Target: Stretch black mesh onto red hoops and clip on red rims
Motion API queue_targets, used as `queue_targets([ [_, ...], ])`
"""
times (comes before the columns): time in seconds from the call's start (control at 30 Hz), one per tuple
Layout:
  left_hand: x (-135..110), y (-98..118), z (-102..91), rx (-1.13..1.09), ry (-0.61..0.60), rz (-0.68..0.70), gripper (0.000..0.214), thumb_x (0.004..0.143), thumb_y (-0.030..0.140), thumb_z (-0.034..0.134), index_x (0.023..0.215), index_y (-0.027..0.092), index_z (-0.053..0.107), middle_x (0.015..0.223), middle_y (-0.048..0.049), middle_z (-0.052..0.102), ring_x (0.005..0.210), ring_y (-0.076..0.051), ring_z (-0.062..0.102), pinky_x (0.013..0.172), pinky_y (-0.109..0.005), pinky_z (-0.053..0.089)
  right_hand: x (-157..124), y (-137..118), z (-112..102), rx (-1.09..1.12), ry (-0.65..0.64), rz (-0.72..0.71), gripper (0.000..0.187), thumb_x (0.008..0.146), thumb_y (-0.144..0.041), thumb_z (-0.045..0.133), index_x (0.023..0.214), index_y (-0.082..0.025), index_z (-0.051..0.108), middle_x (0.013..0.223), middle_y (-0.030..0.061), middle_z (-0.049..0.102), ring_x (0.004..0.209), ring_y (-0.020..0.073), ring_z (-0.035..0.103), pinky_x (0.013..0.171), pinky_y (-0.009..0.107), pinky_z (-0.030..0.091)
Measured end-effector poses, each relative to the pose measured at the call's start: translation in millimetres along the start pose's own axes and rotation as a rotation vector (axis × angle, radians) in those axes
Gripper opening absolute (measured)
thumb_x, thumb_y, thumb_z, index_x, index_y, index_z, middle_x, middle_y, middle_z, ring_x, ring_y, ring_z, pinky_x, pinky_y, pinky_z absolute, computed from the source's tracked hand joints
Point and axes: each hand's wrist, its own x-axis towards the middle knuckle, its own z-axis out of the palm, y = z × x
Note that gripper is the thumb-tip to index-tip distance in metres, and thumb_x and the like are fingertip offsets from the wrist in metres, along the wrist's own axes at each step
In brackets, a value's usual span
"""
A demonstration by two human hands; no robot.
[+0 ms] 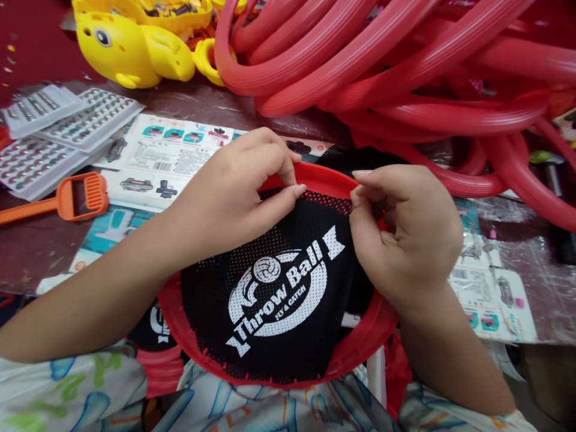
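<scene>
A red plastic ring (176,324) lies tilted over the lap, its far side raised against the table edge. Black mesh fabric (274,231) printed in white with "Throw Ball Fly & Catch" spans most of it; on the right the fabric hangs apart from the rim. My left hand (245,186) is closed at the far rim, thumb and forefinger pinching the mesh edge there. Opposite it, my right hand (407,225) is also closed in a pinch on the mesh edge at the upper right. The right fingers partly hide what they grip.
Red ribbed hoops (324,66) are heaped at the back right. A yellow toy animal shell (135,51) stands at the back left, near trays of small metal parts (92,117). An orange plastic piece (81,197) and printed cardboard sheets (157,153) lie on the table.
</scene>
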Motion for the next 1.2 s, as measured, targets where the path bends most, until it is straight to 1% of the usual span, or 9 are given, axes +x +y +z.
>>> queue_targets([
  [0.2, -0.2, 0.6, 2.4, 0.037, -0.002, -0.003, 0.013, 0.092, 0.017, 0.061, 0.081, 0.021, 0.055, 0.094, -0.0046, 0.065, 0.102, -0.021, 0.067, 0.088, -0.035, 0.054, -0.7, 2.3, 1.5, -0.083, -0.063, 0.073, 0.029, 0.098, -0.008, 0.052, 0.12, -0.025, 0.062, 0.106, 0.0039, 0.071, 0.101, 0.0217, 0.071, 0.093, 0.041, 0.06],
  [0.43, -1.2, -3.5, 6.9, 0.159, 0.019, 0.082, 0.011, 0.094, 0.018, 0.056, 0.083, 0.018, 0.055, 0.093, -0.0067, 0.063, 0.09, -0.02, 0.063, 0.081, -0.034, 0.052, 3.3, -0.2, 4.3, -0.03, -0.077, -0.008, 0.036, 0.093, 0.001, 0.052, 0.119, -0.023, 0.06, 0.112, 0.0043, 0.072, 0.106, 0.0193, 0.07, 0.094, 0.036, 0.06],
  [0.5, -0.9, -4.3, 8.1, 0.201, -0.027, 0.131, 0.01, 0.096, 0.017, 0.051, 0.093, 0.016, 0.06, 0.094, -0.0088, 0.061, 0.089, -0.022, 0.062, 0.079, -0.037, 0.051, 3.6, 0.0, 5.2, -0.026, -0.082, 0.003, 0.035, 0.094, 0.001, 0.05, 0.118, -0.022, 0.06, 0.111, 0.0038, 0.072, 0.106, 0.0188, 0.07, 0.094, 0.036, 0.059],
  [0.57, -1.3, -3.9, 9.8, 0.237, -0.063, 0.16, 0.024, 0.098, 0.015, 0.044, 0.111, 0.014, 0.064, 0.097, -0.011, 0.061, 0.091, -0.024, 0.061, 0.079, -0.04, 0.051, 3.5, 1.6, 6.4, -0.014, -0.064, -0.004, 0.034, 0.093, 0.001, 0.05, 0.116, -0.02, 0.061, 0.109, 0.0035, 0.072, 0.105, 0.0181, 0.07, 0.094, 0.034, 0.059],
  [0.67, -2.8, -1.9, 11.3, 0.255, -0.109, 0.187, 0.038, 0.101, 0.021, 0.041, 0.13, 0.024, 0.065, 0.11, -0.013, 0.061, 0.101, -0.028, 0.061, 0.088, -0.047, 0.053, 2.9, 5.4, 7.8, -0.005, -0.045, -0.013, 0.031, 0.091, 0.001, 0.051, 0.114, -0.018, 0.061, 0.106, 0.0037, 0.071, 0.102, 0.0174, 0.07, 0.092, 0.032, 0.059],
  [0.8, -4.2, -0.6, 10.5, 0.275, -0.144, 0.253, 0.036, 0.102, 0.026, 0.047, 0.129, 0.027, 0.07, 0.118, -0.0156, 0.062, 0.109, -0.031, 0.061, 0.094, -0.052, 0.052, 1.7, 8.1, 7.6, -0.02, -0.054, 0.023, 0.035, 0.091, 0.0, 0.049, 0.116, -0.023, 0.06, 0.11, 0.0022, 0.071, 0.105, 0.0187, 0.07, 0.092, 0.036, 0.06],
  [0.97, -5.1, -1.3, 11.8, 0.311, -0.172, 0.232, 0.035, 0.102, 0.028, 0.048, 0.128, 0.027, 0.071, 0.122, -0.0162, 0.061, 0.11, -0.033, 0.061, 0.095, -0.054, 0.053, 2.9, 6.9, 6.1, -0.001, -0.078, 0.017, 0.036, 0.09, 0.002, 0.051, 0.116, -0.022, 0.059, 0.112, 0.0025, 0.072, 0.109, 0.0162, 0.069, 0.095, 0.031, 0.058],
  [1.07, -5.7, -0.7, 12.4, 0.321, -0.176, 0.22, 0.036, 0.1, 0.026, 0.048, 0.127, 0.022, 0.072, 0.125, -0.0197, 0.059, 0.113, -0.035, 0.061, 0.096, -0.055, 0.052, 4.6, 5.4, 4.4, 0.026, -0.131, 0.077, 0.037, 0.091, 0.002, 0.049, 0.116, -0.023, 0.059, 0.114, 0.002, 0.072, 0.111, 0.0157, 0.068, 0.095, 0.031, 0.057],
  [1.2, -4.2, 0.2, 2.8, 0.269, -0.197, 0.18, 0.043, 0.1, 0.026, 0.052, 0.14, 0.012, 0.06, 0.13, -0.0221, 0.061, 0.12, -0.034, 0.061, 0.102, -0.051, 0.051, 4.3, -0.7, -6.1, 0.025, -0.13, -0.007, 0.031, 0.093, 0.0, 0.052, 0.117, -0.018, 0.061, 0.111, 0.0057, 0.071, 0.109, 0.0168, 0.067, 0.096, 0.032, 0.055],
])
